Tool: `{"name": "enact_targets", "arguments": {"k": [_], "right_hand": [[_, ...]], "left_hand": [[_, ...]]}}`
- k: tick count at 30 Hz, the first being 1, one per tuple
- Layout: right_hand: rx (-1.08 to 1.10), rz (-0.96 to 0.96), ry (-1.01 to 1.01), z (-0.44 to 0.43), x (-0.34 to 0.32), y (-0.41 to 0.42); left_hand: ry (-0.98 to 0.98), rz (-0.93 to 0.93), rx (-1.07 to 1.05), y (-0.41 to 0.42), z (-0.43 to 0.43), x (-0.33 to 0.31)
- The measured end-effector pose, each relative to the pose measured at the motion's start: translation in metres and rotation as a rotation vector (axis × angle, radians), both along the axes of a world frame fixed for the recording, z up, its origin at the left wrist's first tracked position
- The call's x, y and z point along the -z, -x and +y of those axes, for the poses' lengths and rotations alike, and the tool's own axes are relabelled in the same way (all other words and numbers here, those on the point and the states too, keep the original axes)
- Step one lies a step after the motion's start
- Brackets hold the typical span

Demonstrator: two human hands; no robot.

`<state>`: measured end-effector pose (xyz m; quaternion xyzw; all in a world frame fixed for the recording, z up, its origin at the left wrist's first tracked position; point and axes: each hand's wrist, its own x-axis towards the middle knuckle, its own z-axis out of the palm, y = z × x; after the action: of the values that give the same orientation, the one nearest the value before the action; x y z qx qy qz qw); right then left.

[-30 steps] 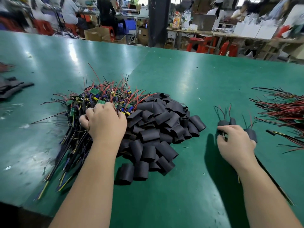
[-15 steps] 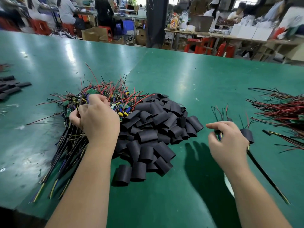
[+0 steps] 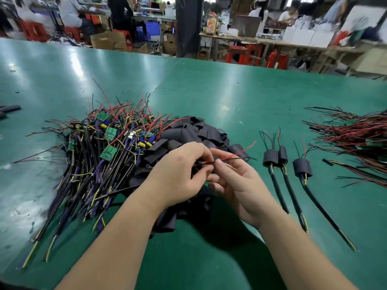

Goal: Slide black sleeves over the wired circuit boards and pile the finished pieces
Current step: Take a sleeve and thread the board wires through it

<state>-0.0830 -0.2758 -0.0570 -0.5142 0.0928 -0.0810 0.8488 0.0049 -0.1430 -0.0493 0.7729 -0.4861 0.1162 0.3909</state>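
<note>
While the left hand point(image 3: 178, 174) curls round and the right hand point(image 3: 236, 183) pinches red and black wires point(image 3: 236, 156), threading looks about to begin. Sleeves point(image 3: 201, 132) lie beneath; bare boards point(image 3: 109, 143) at ten o'clock, finished pieces point(image 3: 301, 168) at three on the bench point(image 3: 230, 91). Next, a sleeve's mouth must take those wires.

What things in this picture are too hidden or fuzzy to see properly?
Head view only.
- Whatever the left hand holds under the thin wires: its curled fingers hide it.
- Near part of the black sleeve pile: the right hand and left hand cover it.
- Red wire bundle: cut off by the right edge.
- Background workers: blurred.
</note>
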Motion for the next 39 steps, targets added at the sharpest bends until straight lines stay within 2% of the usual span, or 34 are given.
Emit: {"name": "enact_targets", "arguments": {"k": [5, 10, 15, 20, 24, 30, 37, 39], "right_hand": [[0.127, 0.061, -0.040, -0.003, -0.002, -0.002], [0.210, 0.095, -0.123, -0.008, -0.001, -0.003], [0.214, 0.083, -0.150, -0.013, 0.000, -0.003], [0.125, -0.053, 0.060, -0.017, 0.001, -0.002], [0.130, -0.059, 0.236, -0.012, 0.006, -0.003], [0.204, 0.007, 0.226, -0.009, 0.006, -0.005], [0.261, 0.035, 0.089, -0.012, 0.006, -0.007], [0.260, 0.015, 0.035, -0.014, 0.006, -0.007]], "left_hand": [[-0.004, 0.176, -0.013, -0.004, 0.005, 0.002], [-0.126, 0.179, -0.052, -0.014, 0.011, 0.003], [-0.115, 0.193, -0.091, -0.015, 0.008, 0.007], [-0.123, 0.144, -0.061, -0.014, 0.010, 0.003], [-0.159, 0.131, -0.022, -0.011, 0.010, 0.000], [-0.044, 0.321, -0.035, -0.011, 0.011, 0.001], [0.039, 0.176, -0.082, -0.010, 0.007, 0.001], [0.014, 0.062, -0.101, -0.013, 0.008, 0.001]]}}
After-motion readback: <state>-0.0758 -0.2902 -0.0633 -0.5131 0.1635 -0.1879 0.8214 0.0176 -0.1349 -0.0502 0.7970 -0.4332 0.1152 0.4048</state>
